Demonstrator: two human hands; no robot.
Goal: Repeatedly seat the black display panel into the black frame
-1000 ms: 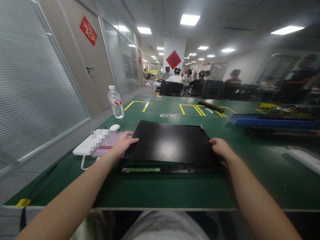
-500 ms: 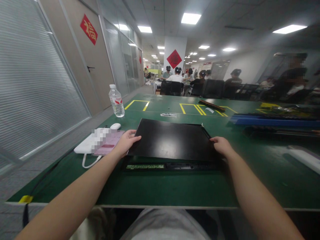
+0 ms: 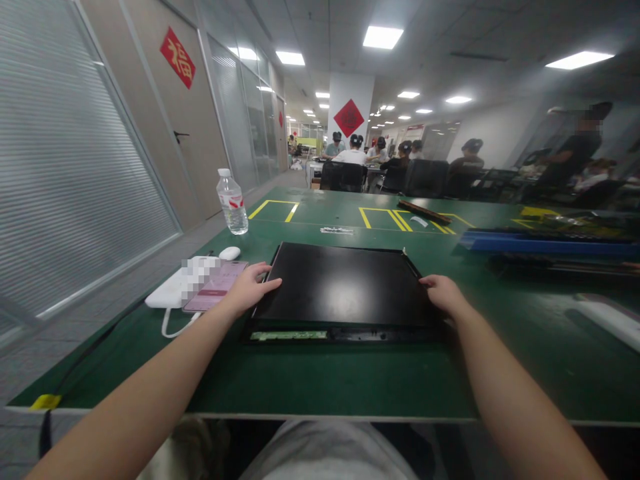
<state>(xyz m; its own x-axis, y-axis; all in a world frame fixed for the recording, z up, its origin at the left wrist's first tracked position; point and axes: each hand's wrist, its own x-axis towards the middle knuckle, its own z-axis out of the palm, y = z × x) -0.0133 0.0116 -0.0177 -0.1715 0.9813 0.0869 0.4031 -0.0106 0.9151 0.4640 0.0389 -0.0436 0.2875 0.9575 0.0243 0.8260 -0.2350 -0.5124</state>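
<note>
A flat black panel (image 3: 343, 283) lies on the green table (image 3: 325, 373) in front of me, over a dark frame whose front strip shows a green circuit board (image 3: 287, 335). My left hand (image 3: 247, 288) grips the panel's left edge, thumb on top. At the right edge, my right hand (image 3: 443, 295) holds the panel with its fingers curled over the side. The panel sits nearly flat in the frame.
A phone (image 3: 215, 285) on a white power bank (image 3: 173, 293), a white mouse-like object (image 3: 230, 253) and a water bottle (image 3: 232, 203) stand at the left. A blue tray (image 3: 545, 243) and dark parts lie at the right. Several people sit at tables behind; one stands far right.
The panel's front edge has come down toward the frame, so less of the strip below it shows. Both hands keep their hold on the sides.
</note>
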